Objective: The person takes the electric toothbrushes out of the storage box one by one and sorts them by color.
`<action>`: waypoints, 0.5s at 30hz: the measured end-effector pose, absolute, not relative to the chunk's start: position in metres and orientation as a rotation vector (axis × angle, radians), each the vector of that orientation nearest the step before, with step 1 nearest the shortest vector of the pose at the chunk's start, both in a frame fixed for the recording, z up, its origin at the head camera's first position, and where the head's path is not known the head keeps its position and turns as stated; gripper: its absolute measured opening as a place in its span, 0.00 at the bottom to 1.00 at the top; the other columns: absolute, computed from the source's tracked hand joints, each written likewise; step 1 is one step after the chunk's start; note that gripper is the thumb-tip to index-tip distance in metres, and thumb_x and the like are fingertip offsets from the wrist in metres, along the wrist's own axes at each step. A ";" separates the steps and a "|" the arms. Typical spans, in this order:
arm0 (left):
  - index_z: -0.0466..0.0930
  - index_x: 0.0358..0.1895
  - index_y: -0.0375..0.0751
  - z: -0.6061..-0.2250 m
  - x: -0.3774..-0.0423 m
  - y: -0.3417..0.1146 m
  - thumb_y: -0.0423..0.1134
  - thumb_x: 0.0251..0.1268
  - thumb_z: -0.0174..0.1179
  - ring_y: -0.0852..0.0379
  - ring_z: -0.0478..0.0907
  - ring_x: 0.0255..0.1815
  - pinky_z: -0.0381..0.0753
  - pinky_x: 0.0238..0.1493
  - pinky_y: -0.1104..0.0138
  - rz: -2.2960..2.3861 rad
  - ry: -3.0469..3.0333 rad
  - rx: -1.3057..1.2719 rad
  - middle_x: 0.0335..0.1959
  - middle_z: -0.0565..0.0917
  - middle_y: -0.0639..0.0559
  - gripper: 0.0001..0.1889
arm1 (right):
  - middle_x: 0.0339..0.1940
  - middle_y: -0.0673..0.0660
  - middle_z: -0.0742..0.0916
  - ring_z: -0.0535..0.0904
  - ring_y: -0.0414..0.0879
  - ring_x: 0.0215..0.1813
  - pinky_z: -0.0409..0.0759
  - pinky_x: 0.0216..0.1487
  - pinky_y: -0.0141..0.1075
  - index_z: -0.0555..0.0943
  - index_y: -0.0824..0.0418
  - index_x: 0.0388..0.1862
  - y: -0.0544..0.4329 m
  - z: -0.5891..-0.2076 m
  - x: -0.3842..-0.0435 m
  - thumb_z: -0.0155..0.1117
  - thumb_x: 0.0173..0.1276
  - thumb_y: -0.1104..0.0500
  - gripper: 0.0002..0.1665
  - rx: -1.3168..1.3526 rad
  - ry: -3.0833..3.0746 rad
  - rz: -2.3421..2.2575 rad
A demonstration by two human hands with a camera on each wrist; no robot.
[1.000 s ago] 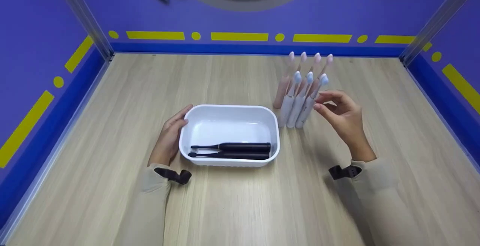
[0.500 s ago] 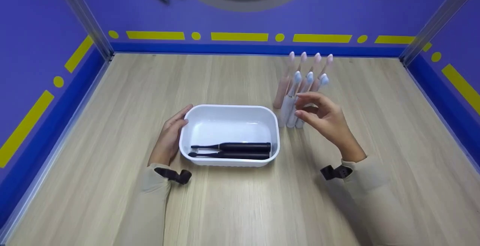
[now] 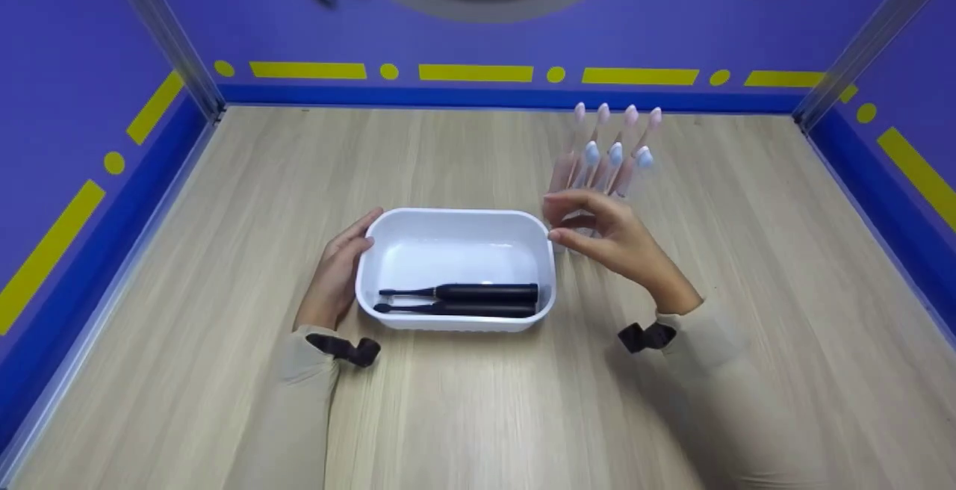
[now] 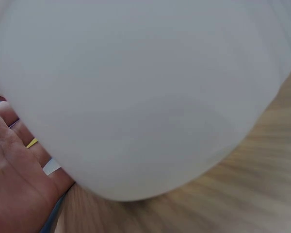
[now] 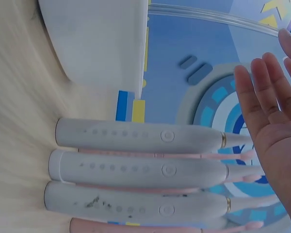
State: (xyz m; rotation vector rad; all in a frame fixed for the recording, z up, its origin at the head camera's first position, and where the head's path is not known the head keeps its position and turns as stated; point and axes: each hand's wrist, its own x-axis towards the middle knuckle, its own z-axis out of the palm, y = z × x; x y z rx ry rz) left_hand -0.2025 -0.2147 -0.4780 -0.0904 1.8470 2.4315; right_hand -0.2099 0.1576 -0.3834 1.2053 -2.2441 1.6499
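Note:
My left hand (image 3: 332, 277) grips the left end of a white plastic bin (image 3: 461, 251), thumb at the rim and fingers along the outer wall. Two black electric toothbrushes (image 3: 485, 293) lie side by side along the bin's near side. At the bin's right rim hovers my right hand (image 3: 601, 232), fingers bent loosely and holding nothing. Behind it stand three white electric toothbrushes (image 5: 119, 167) with pale blue heads, their handles mostly covered by the hand in the head view. Several pink electric toothbrushes (image 3: 562, 171) stand upright in a row behind the white ones.
A light wood-grain table (image 3: 448, 408) carries everything. Blue-purple panels with yellow marks (image 3: 476, 72) enclose it at the back and both sides. A black wrist camera (image 3: 647, 337) sits on the right sleeve, another (image 3: 345, 349) on the left.
My right hand has moved left from beside the rightmost white toothbrush, across the front of the white row, to the bin's right rim. The left hand and bin have stayed in place.

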 end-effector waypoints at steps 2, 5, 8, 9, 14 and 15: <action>0.60 0.72 0.37 -0.478 -0.202 -0.215 0.28 0.68 0.41 0.58 0.50 0.78 0.50 0.78 0.66 2.429 1.844 -0.094 0.76 0.59 0.50 0.28 | 0.45 0.66 0.84 0.82 0.44 0.48 0.84 0.52 0.34 0.76 0.71 0.56 0.153 -0.383 -0.211 0.66 0.57 0.75 0.25 1.245 -2.260 1.621; 0.60 0.72 0.37 -0.477 -0.202 -0.214 0.28 0.68 0.41 0.58 0.50 0.78 0.49 0.78 0.67 2.426 1.848 -0.099 0.76 0.59 0.50 0.28 | 0.46 0.63 0.85 0.83 0.46 0.48 0.84 0.52 0.36 0.76 0.70 0.57 0.145 -0.381 -0.213 0.67 0.58 0.72 0.26 1.289 -2.313 1.578; 0.59 0.72 0.37 -0.477 -0.202 -0.215 0.28 0.68 0.41 0.57 0.50 0.78 0.49 0.78 0.66 2.417 1.851 -0.097 0.76 0.58 0.49 0.28 | 0.46 0.61 0.85 0.83 0.51 0.48 0.84 0.52 0.40 0.76 0.68 0.58 0.138 -0.380 -0.216 0.67 0.60 0.68 0.25 1.319 -2.393 1.536; 0.59 0.72 0.37 -0.477 -0.202 -0.215 0.28 0.68 0.40 0.57 0.50 0.78 0.49 0.78 0.66 2.415 1.851 -0.097 0.76 0.58 0.49 0.28 | 0.46 0.61 0.85 0.83 0.52 0.48 0.84 0.52 0.41 0.76 0.67 0.58 0.135 -0.379 -0.217 0.67 0.61 0.67 0.25 1.330 -2.420 1.525; 0.59 0.73 0.37 -0.478 -0.203 -0.216 0.28 0.69 0.40 0.57 0.50 0.78 0.49 0.78 0.66 2.404 1.855 -0.092 0.76 0.58 0.49 0.28 | 0.48 0.60 0.85 0.82 0.51 0.50 0.83 0.54 0.42 0.75 0.62 0.61 0.124 -0.376 -0.221 0.66 0.64 0.61 0.26 1.397 -2.567 1.447; 0.59 0.72 0.37 -0.478 -0.203 -0.215 0.29 0.69 0.41 0.57 0.50 0.78 0.50 0.78 0.66 2.405 1.859 -0.095 0.76 0.58 0.49 0.28 | 0.48 0.60 0.85 0.82 0.50 0.50 0.83 0.54 0.42 0.75 0.61 0.62 0.122 -0.375 -0.222 0.66 0.64 0.60 0.26 1.412 -2.595 1.434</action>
